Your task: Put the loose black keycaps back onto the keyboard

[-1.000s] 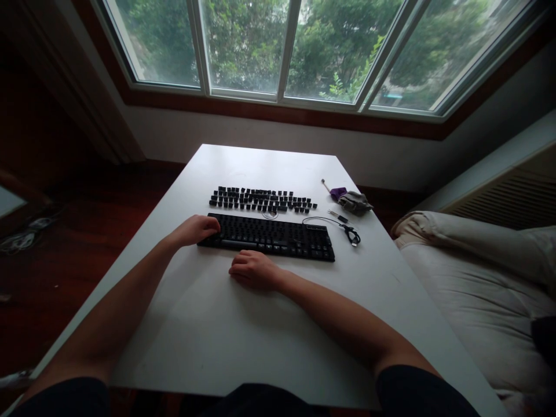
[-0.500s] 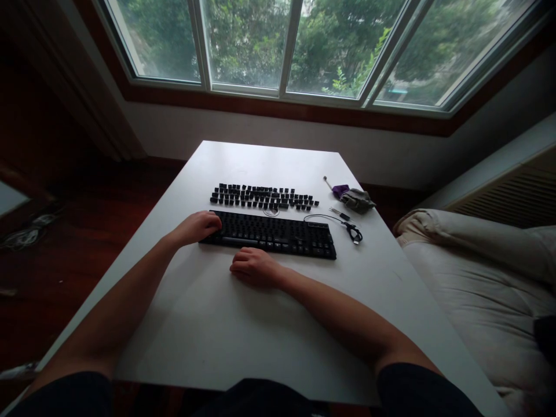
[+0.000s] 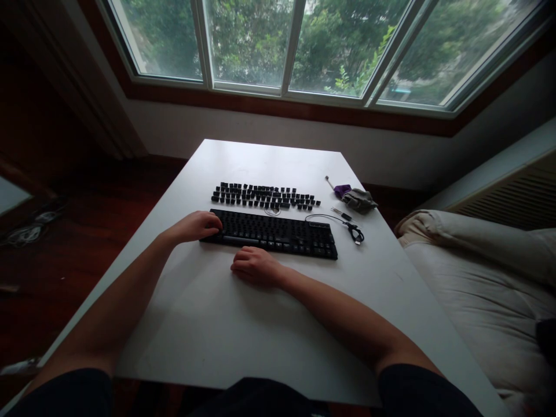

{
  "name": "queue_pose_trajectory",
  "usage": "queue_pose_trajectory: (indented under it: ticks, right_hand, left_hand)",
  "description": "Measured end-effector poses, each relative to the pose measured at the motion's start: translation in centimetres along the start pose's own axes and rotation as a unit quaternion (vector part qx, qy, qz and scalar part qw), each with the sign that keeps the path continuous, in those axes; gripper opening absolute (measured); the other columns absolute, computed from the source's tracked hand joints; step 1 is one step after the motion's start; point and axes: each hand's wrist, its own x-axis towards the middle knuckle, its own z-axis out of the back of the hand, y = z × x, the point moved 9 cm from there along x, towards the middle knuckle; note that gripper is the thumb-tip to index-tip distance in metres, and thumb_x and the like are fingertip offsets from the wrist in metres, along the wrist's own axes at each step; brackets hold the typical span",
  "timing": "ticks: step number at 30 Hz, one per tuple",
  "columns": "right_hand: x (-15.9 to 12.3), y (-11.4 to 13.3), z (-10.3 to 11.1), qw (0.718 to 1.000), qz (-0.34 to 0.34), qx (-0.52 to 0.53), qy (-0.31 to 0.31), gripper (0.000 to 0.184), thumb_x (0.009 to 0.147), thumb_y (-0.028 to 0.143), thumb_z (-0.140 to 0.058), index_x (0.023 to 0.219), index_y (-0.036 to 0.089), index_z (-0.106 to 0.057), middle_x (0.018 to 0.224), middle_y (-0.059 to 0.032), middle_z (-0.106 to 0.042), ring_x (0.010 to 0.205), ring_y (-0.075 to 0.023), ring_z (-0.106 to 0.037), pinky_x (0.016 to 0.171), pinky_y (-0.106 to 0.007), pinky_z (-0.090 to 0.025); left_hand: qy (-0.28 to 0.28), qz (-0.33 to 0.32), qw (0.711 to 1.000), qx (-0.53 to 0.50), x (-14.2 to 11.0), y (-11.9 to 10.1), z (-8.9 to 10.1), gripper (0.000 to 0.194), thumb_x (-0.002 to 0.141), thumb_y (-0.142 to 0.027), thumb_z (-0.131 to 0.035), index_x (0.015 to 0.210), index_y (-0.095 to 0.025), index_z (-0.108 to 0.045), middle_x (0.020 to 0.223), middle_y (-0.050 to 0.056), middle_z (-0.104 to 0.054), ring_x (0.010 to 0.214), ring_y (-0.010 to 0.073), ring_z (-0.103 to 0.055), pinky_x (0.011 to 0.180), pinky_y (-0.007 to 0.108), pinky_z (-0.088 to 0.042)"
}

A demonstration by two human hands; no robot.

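A black keyboard [image 3: 278, 234] lies across the white table, many of its key positions showing without caps. Over its left end my left hand [image 3: 202, 225] is closed, with the fingertips bent down onto the keys. Whether a small keycap is under those fingers cannot be made out. My right hand [image 3: 254, 265] rests on the table just in front of the keyboard, its fingers curled and closed, with nothing visible in them. Behind the keyboard, loose black keycaps [image 3: 264, 196] are laid out in rows. A wire ring [image 3: 273, 212] lies between them and the keyboard.
A coiled black cable [image 3: 356, 233] lies right of the keyboard, near a small black-handled tool [image 3: 341, 214]. Farther back are a grey cloth [image 3: 359, 200], a purple cloth [image 3: 342, 190] and a thin brush-like stick [image 3: 329, 182]. A cushioned seat [image 3: 460, 278] stands right of the table [image 3: 260, 347].
The whole view has shifted very slightly. Both hands stay in nearly the same place, and the keyboard and keycaps have not visibly moved.
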Motion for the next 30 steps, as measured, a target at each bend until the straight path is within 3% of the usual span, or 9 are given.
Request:
queue_pose_trajectory:
  ticks: [6,14,24,30]
  right_hand:
    - [0.0,-0.1,-0.3,1.000,-0.002,-0.004,0.006,0.018,0.100,0.029,-0.054,0.103,0.021,-0.069,0.101,-0.0070,-0.067,0.091,-0.0175,-0.055,0.087,-0.031,-0.044]
    - [0.0,0.0,-0.2,1.000,-0.001,-0.002,0.000,0.018,0.100,0.029,-0.053,0.101,0.020,-0.069,0.099,-0.0069,-0.067,0.091,-0.0176,-0.055,0.087,-0.031,-0.044]
    - [0.1,0.0,0.1,1.000,-0.005,0.001,0.000,0.018,0.100,0.028,-0.054,0.102,0.020,-0.070,0.100,-0.0067,-0.067,0.091,-0.0175,-0.055,0.086,-0.031,-0.045]
    - [0.1,-0.1,-0.1,1.000,-0.008,-0.002,0.000,0.017,0.099,0.029,-0.055,0.103,0.021,-0.070,0.101,-0.0071,-0.067,0.091,-0.0174,-0.055,0.086,-0.031,-0.045]
  left_hand:
    - [-0.015,-0.002,1.000,0.020,0.2,-0.2,-0.1,0.025,0.088,-0.041,-0.058,0.092,-0.023,-0.075,0.094,0.005,-0.071,0.085,0.0210,-0.063,0.077,0.030,-0.046]
    - [-0.001,-0.015,1.000,0.011,0.0,-0.7,0.0,0.029,0.089,-0.043,-0.057,0.096,-0.023,-0.076,0.098,0.006,-0.071,0.088,0.0213,-0.063,0.080,0.030,-0.046]
    - [0.006,0.068,0.993,-0.095,0.2,2.5,-1.5,0.031,0.084,-0.049,-0.061,0.092,-0.021,-0.072,0.086,0.003,-0.070,0.077,0.0189,-0.062,0.070,0.028,-0.048]
    - [0.006,0.069,0.994,-0.082,0.3,2.2,-1.3,0.032,0.083,-0.049,-0.060,0.091,-0.021,-0.071,0.087,0.004,-0.070,0.078,0.0196,-0.062,0.070,0.029,-0.048]
